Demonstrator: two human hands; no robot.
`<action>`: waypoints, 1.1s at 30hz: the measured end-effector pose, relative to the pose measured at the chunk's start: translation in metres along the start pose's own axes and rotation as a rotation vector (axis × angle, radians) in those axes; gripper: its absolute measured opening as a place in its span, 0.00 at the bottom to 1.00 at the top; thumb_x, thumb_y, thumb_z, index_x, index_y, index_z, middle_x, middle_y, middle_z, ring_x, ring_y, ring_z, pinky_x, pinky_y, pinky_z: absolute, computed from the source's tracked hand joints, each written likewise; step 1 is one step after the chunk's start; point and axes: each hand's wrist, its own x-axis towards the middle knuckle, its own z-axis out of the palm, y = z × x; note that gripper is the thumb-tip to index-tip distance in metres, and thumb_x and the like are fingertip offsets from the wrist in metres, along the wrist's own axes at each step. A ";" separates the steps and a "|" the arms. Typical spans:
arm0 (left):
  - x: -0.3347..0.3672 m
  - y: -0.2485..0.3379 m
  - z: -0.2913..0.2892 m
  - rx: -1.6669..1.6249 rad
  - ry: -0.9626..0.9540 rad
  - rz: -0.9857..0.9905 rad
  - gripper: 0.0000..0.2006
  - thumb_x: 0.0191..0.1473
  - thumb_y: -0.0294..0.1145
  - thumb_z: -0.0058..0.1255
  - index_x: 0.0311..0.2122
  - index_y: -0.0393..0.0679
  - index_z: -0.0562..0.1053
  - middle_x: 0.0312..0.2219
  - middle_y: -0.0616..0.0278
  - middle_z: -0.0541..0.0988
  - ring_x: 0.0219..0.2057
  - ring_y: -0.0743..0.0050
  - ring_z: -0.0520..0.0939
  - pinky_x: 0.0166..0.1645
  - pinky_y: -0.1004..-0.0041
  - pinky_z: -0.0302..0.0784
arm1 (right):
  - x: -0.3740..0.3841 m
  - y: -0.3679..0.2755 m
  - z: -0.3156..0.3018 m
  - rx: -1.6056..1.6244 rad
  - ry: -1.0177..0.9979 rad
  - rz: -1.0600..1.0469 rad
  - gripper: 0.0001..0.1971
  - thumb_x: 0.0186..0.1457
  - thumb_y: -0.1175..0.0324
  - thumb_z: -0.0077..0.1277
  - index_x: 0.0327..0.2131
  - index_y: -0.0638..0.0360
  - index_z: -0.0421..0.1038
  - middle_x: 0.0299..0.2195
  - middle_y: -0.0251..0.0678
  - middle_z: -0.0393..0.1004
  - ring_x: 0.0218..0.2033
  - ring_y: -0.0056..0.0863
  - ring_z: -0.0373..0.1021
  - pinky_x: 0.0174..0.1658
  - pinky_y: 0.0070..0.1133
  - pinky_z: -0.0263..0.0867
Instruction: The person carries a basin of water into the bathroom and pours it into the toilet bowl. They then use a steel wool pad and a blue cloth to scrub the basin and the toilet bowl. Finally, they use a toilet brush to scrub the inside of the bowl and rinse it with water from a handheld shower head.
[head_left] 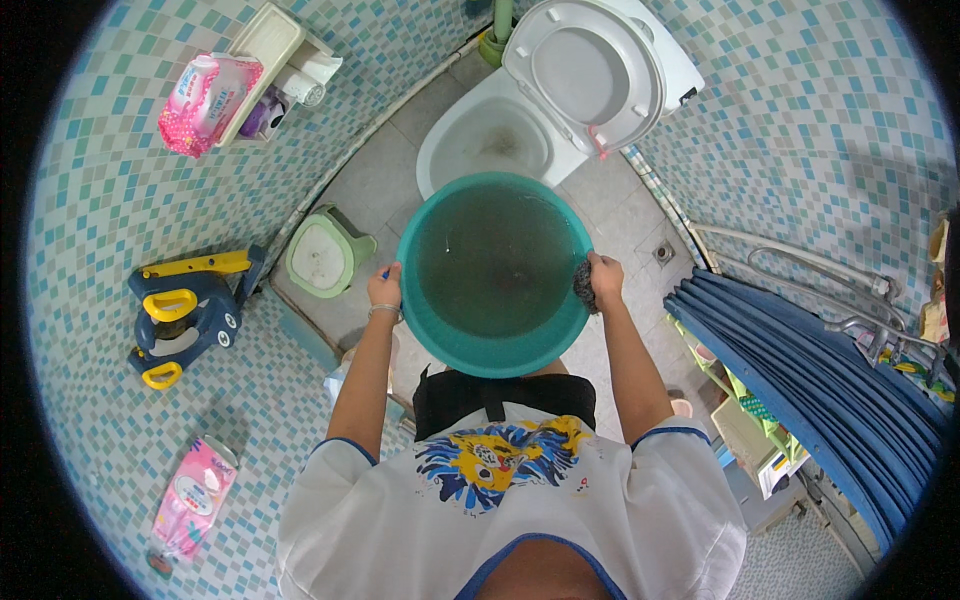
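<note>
Between my two hands is a large round teal basin [500, 358], partly filled with dark, murky water [495, 262]. My left hand [384, 288] is closed on the basin's left rim, and a small blue bit shows at its fingers, too small to name. On the opposite rim my right hand [604, 277] is closed too, with a dark grey scouring pad [584, 287] pressed between it and the basin. Just beyond the basin stands a white toilet [436, 150] with its seat and lid [648, 85] raised. The basin's far edge overlaps the toilet bowl's front in view.
A pale green stool [352, 262] stands left of the basin. Wall-mounted on the left are a shelf [270, 35] with a pink tissue pack [205, 100] and a blue-and-yellow folding seat [190, 320]. A blue curtain [800, 370] and shower pipes [800, 275] line the right.
</note>
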 end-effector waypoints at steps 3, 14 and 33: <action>-0.001 0.005 0.001 0.025 -0.005 -0.011 0.17 0.49 0.39 0.51 0.31 0.31 0.74 0.23 0.61 0.75 0.24 0.75 0.72 0.32 0.75 0.67 | 0.000 -0.001 -0.002 0.003 -0.003 0.012 0.19 0.44 0.59 0.48 0.29 0.71 0.72 0.25 0.44 0.73 0.27 0.30 0.68 0.33 0.25 0.62; -0.002 0.022 0.003 -0.022 -0.046 -0.097 0.17 0.49 0.39 0.51 0.36 0.31 0.72 0.27 0.58 0.76 0.27 0.72 0.73 0.36 0.74 0.67 | 0.002 -0.009 -0.014 -0.021 -0.039 0.035 0.19 0.44 0.59 0.48 0.30 0.71 0.72 0.26 0.44 0.73 0.28 0.32 0.68 0.35 0.25 0.62; -0.006 0.049 -0.004 -0.159 -0.057 -0.164 0.14 0.48 0.35 0.51 0.33 0.31 0.72 0.23 0.61 0.76 0.21 0.75 0.72 0.29 0.75 0.69 | 0.005 -0.030 -0.026 -0.053 -0.091 0.068 0.21 0.42 0.58 0.48 0.32 0.69 0.73 0.32 0.52 0.73 0.36 0.42 0.70 0.41 0.27 0.62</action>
